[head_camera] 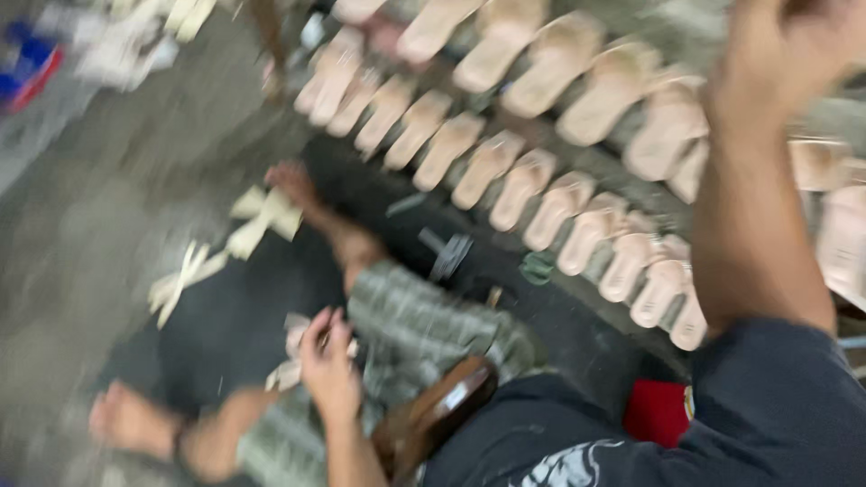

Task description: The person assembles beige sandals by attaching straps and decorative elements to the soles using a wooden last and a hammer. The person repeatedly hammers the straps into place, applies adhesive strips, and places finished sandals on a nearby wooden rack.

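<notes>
The picture is motion-blurred, so fine detail is lost. Nearest the camera, the person's left hand (329, 365) is curled around a small pale piece (290, 356) that looks like a strap or paper scrap; the fingers are bent close about it, but the blur does not let one tell how firmly they pinch it. Just right of that hand lies a brown glossy wooden object (442, 410), resting against the checked green shorts (410, 329) of the seated person, whose bare feet (293, 180) stretch out across a dark mat (234, 316). Left of and beyond the hand, pale cream strap pieces (262, 216) lie scattered on the mat and the grey floor (99, 216). A small red thing (657, 410) sits by the dark blue sleeve (776, 397). The right hand (776, 45) is raised high at the upper right, cut off by the frame's edge, so its grasp cannot be told. Farther off, beyond both hands, rows of beige slip-on sandals (523, 185) stand side by side on a rack.
</notes>
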A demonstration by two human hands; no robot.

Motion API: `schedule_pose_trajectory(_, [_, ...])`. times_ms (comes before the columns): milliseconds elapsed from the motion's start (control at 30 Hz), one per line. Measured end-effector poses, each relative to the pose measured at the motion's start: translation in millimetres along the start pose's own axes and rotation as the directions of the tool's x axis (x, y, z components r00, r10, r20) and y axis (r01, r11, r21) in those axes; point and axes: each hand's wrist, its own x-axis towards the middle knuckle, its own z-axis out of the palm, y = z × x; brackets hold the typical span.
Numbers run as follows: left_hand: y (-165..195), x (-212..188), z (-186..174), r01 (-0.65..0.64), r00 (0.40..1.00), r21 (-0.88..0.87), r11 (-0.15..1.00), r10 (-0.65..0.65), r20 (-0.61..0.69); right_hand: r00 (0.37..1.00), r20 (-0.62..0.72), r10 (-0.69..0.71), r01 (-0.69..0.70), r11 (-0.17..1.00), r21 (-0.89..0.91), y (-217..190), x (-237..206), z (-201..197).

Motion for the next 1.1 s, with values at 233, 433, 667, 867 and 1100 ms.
schedule_pose_trajectory(233, [68, -51, 17, -0.055, 0.995, -0.53, 0.846, 0.092, 0.044, 0.36, 0.903, -0.234, -0.119, 0.948, 0.293, -196, -212, 133])
schedule_pose_trajectory(433, [64, -54, -83, -0.022, 0.963, -0.567, 0.823, -0.136, -0.234, -0.181, 0.885, -0.429, -0.447, 0.837, 0.314, -245, -255, 187])
schedule_pose_trajectory(667, [17, -78, -117, 0.018, 0.901, -0.427, 0.904, -0.201, -0.386, -0.16, 0.982, 0.098, -0.681, 0.709, -0.182, -234, -283, 195])
schedule_pose_trajectory(867, [-30, -67, -57, 0.012, 0.948, -0.55, 0.835, -0.185, -0.26, -0.006, 1.0, 0.022, -0.887, 0.461, -0.015, -284, -294, 215])
schedule_pose_trajectory(1100, [2, -54, -50, 0.029, 0.943, -0.621, 0.783, -0.227, -0.243, 0.192, 0.969, -0.156, -0.657, 0.713, 0.245, -302, -277, 224])
